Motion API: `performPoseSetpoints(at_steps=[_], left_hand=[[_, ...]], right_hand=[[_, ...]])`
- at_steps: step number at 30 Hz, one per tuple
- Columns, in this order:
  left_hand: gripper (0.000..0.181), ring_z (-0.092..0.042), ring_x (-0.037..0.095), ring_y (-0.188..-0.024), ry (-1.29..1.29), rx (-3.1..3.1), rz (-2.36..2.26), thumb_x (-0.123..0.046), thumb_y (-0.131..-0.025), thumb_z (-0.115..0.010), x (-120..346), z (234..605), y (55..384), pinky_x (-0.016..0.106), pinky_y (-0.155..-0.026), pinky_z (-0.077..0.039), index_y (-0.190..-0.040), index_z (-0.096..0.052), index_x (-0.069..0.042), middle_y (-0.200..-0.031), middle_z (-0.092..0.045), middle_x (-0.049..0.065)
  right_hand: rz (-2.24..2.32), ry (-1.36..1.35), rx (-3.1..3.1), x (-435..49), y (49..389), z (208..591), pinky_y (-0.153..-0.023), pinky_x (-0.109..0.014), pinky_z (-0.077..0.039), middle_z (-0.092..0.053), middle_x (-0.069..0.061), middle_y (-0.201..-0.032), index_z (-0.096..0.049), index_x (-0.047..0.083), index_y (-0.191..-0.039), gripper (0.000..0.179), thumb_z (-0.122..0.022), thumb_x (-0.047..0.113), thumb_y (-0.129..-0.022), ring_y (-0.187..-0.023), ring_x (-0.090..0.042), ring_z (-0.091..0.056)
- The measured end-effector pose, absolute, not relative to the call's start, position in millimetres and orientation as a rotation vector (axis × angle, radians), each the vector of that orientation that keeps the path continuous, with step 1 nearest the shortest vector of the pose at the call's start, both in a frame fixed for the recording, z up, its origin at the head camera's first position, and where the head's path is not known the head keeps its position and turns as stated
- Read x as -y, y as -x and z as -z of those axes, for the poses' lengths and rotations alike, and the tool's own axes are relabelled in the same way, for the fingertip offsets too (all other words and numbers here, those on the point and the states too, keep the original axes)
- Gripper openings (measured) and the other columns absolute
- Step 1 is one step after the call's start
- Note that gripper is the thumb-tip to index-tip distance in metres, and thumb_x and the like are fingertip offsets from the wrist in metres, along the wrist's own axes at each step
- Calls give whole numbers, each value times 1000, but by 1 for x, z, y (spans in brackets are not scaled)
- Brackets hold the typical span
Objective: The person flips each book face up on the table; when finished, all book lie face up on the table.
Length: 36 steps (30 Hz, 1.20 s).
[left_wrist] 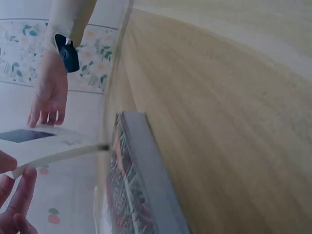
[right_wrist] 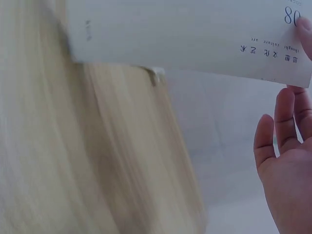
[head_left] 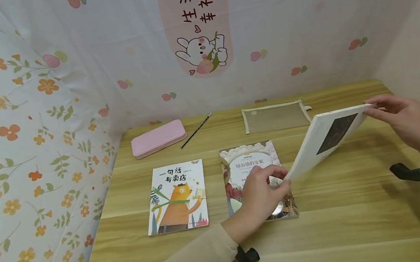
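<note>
A thin white book (head_left: pixel 327 138) with a dark picture on its cover is held tilted above the table's right half. My left hand (head_left: pixel 262 193) pinches its lower left corner between thumb and fingers. At the upper right corner my right hand (head_left: pixel 401 120) pinches it too; the right wrist view shows thumb and fingertips at the white cover (right_wrist: pixel 195 39). Below the left hand lies a book with a pink, flowery cover (head_left: pixel 247 155), partly hidden by that hand. To its left is a book with an orange cartoon animal (head_left: pixel 180 203), lying flat.
Along the table's back are a pink pencil case (head_left: pixel 159 138), a dark pencil (head_left: pixel 196 131) and a mesh zip pouch (head_left: pixel 275 116). The wooden table (head_left: pixel 332 239) meets printed cloth (head_left: pixel 133 56) at the back and left. Each wrist wears a black strap device.
</note>
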<state>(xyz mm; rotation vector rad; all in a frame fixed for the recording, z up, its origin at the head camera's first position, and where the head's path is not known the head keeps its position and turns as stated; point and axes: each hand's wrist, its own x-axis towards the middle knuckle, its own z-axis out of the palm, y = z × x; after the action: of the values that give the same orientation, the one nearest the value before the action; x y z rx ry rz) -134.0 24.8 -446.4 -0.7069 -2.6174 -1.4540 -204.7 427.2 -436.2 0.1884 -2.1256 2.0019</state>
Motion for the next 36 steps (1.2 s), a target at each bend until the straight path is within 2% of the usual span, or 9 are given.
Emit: performPoseSetpoints(at_steps=[5,9,14,18,23,26,29,32,36], left_hand=[[12,-49,10,-72,631,2628,1427,-20,-86,-78,-24,445,137,17,-60,-36,-97,-79,-24,-87,-75,-16],[15,-45,4,-68,601,2652,1507,-18,-85,-78,-26,448,138,18,-59,-35,-99,-77,-23,-88,-75,-14],[29,-39,4,-60,597,2627,1628,-15,-85,-77,-29,450,137,21,-54,-32,-111,-67,-23,-90,-75,-13],[31,-40,4,-62,611,2600,1636,-12,-84,-76,-33,450,137,21,-54,-33,-109,-64,-25,-90,-72,-14],[28,-41,3,-65,607,2606,1628,-12,-84,-76,-35,452,137,21,-54,-34,-107,-69,-28,-89,-71,-14],[27,-39,2,-58,615,2630,1653,-12,-86,-76,-38,455,139,20,-50,-32,-108,-71,-27,-90,-73,-12],[25,-37,0,-47,627,2679,1672,-14,-87,-78,-42,458,140,18,-46,-31,-109,-73,-25,-91,-75,-11],[23,-46,-5,-49,630,2757,1675,-14,-88,-80,-45,459,139,16,-48,-38,-108,-75,-23,-86,-76,-13],[19,-58,-8,-64,654,2886,1614,-16,-87,-82,-49,460,138,14,-61,-46,-103,-77,-23,-78,-72,-16]], right_hand=[[-1826,-9,2320,-428,202,429,-82,-5,-45,-68,20,-102,-73,7,-125,28,-70,5,-97,-96,0,-58],[-1560,126,2544,-429,200,430,-76,-5,-44,-63,30,-105,-72,16,-128,30,-72,21,-98,-93,2,-54],[-1543,24,2532,-429,200,439,-73,-8,-47,-65,26,-102,-66,10,-125,27,-69,12,-99,-88,0,-57],[-1512,-139,2528,-429,202,445,-72,-11,-48,-67,19,-102,-62,-1,-117,18,-65,2,-99,-87,-3,-59],[-1404,-106,2696,-439,199,450,-70,-15,-51,-63,21,-106,-65,0,-120,25,-70,12,-99,-86,-3,-59],[-1328,-44,2826,-449,193,452,-69,-19,-53,-62,26,-108,-66,6,-126,36,-75,22,-96,-87,-1,-61],[-1263,-57,2891,-458,190,456,-69,-20,-54,-61,28,-109,-67,7,-129,41,-77,25,-95,-87,0,-62],[-1225,-103,2925,-464,189,463,-69,-19,-52,-60,29,-108,-68,5,-128,40,-78,22,-94,-87,1,-61],[-1151,-152,3003,-468,190,470,-71,-19,-51,-57,32,-108,-68,6,-128,40,-78,24,-94,-89,4,-58]])
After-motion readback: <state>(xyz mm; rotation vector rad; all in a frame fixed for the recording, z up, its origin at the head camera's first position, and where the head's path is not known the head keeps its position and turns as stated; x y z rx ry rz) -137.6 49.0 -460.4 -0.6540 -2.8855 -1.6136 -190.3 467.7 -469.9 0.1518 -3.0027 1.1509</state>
